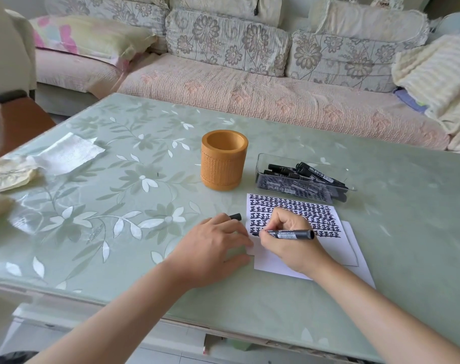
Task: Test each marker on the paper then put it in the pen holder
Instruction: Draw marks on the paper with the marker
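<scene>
Pinching a black cap point(235, 216) in the left hand point(213, 243), fingers curled, palm down on the bench point(118, 232), against the left edge of the paper point(336, 250). Just right of it, gripping the marker point(292, 234) in the right hand point(289, 245), thumb and fingers curled round the barrel near the tip. Marker uncapped, lying almost flat, tip pointing left and touching the paper below the lowest row of black characters, butt end sticking out to the right. Hands near each other, marker tip between them. Upper part of the paper packed with rows of black characters, lower part bare white. Second white sheet underneath, showing at the right and bottom edges.

Beyond the left hand, well apart: orange pen holder point(224, 164), upright, round, mouth up, inner wall in view. Right of it, near but apart: clear tray point(263, 166), just beyond the paper's top edge, holding a heap of black markers point(310, 174) lying across each other.

Left hand and cap roughly between marker tip and pen holder.

Far left on the bench: yellowish crumpled cloth point(11, 172), then a white crinkled sheet point(66, 153), well apart from the holder. Behind the bench: sofa point(250, 95) with floral cushions, pink-patterned pillow point(87, 35) on the left end, pale striped blanket point(439, 74) on the right end.
</scene>
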